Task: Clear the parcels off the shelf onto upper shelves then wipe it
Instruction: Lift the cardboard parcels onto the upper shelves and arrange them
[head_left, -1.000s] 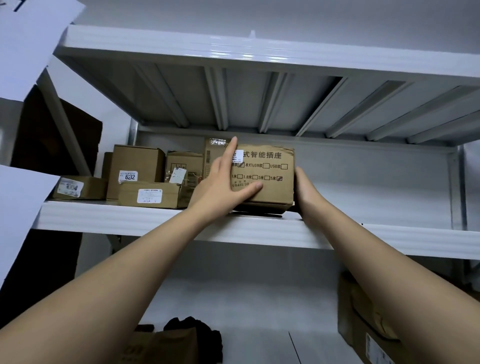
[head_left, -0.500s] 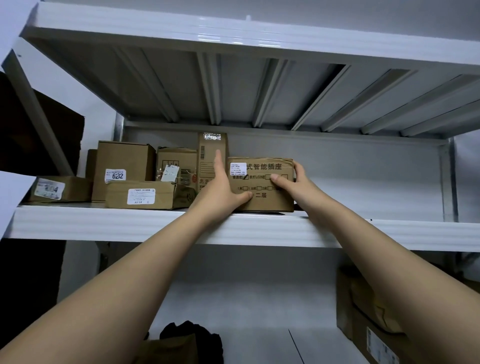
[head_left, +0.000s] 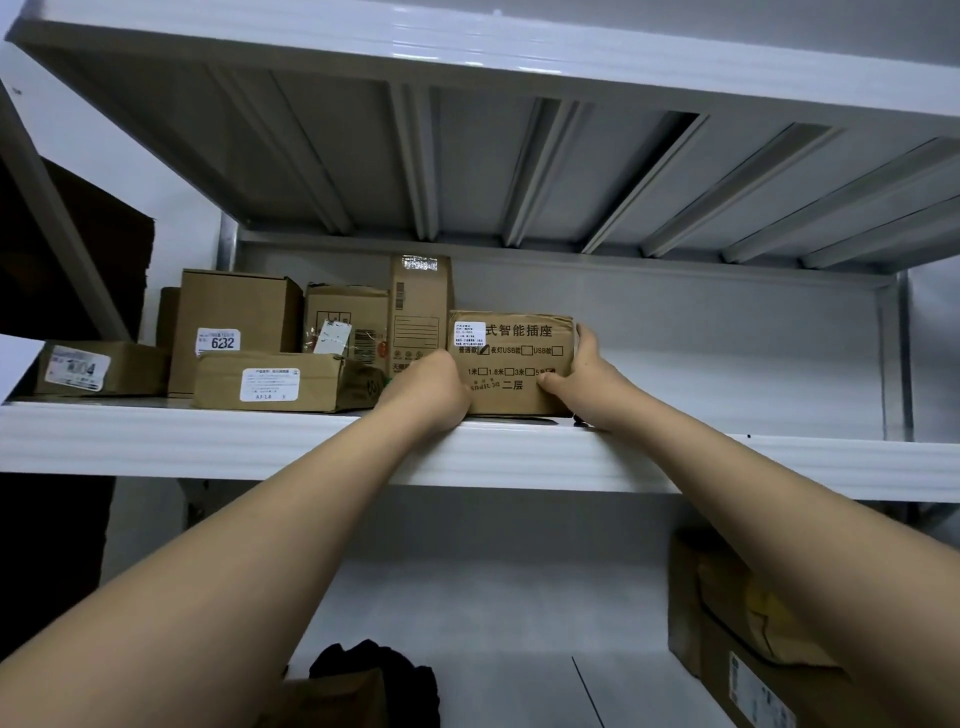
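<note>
The brown cardboard parcel with black printed characters (head_left: 511, 364) stands on the white metal upper shelf (head_left: 208, 441). The right hand (head_left: 584, 379) clasps its right end, thumb on the front. The left hand (head_left: 431, 389) rests against its left edge; its fingers are hidden, so its grip cannot be told.

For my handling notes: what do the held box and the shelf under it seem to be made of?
Box: brown cardboard, matte, with creased edges, black print and a white paper label. Shelf: probably white painted metal; its front edge is smooth and slightly glossy.
</note>
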